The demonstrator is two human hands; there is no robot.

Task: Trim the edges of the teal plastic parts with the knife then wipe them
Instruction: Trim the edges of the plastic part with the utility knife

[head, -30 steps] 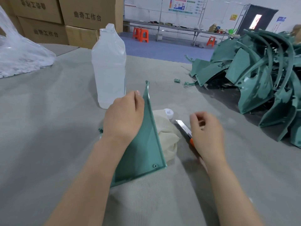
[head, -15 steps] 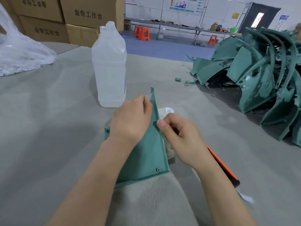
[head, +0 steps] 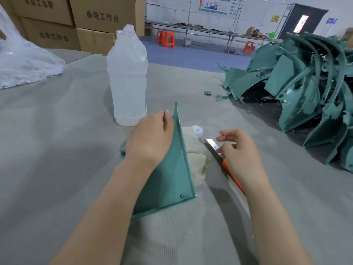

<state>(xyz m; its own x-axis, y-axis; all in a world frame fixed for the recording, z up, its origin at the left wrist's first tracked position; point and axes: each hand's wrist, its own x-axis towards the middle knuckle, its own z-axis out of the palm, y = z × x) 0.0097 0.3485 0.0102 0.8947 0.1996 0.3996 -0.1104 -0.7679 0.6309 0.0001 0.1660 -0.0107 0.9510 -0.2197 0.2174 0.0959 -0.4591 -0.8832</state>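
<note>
We see the left hand [head: 150, 136] gripping the triangular teal panel [head: 172, 178] near its narrow tip, fingers curled over the raised rim. The panel rests tilted on the grey table cover [head: 57, 150], wide end towards us. The left hand and forearm hide its left side.

The panel leans over a cream cloth [head: 196, 159] bunched just to its right, hiding part of it. A white cap [head: 197, 130] sits at the cloth's far edge. The utility knife [head: 212, 145] lies beside the cloth, blade pointing away, its orange handle running back under the right wrist. The right hand [head: 240, 152] sits over the knife's middle with fingers loosely bent, fingertips at the metal. We cannot tell whether it grips the knife.

A clear plastic bottle [head: 127, 83] stands uncapped behind the left hand. A pile of teal parts [head: 305, 88] fills the right side, with a small teal scrap [head: 207, 92] near it. A plastic bag [head: 23, 64] and cardboard boxes [head: 91, 16] lie far left.
</note>
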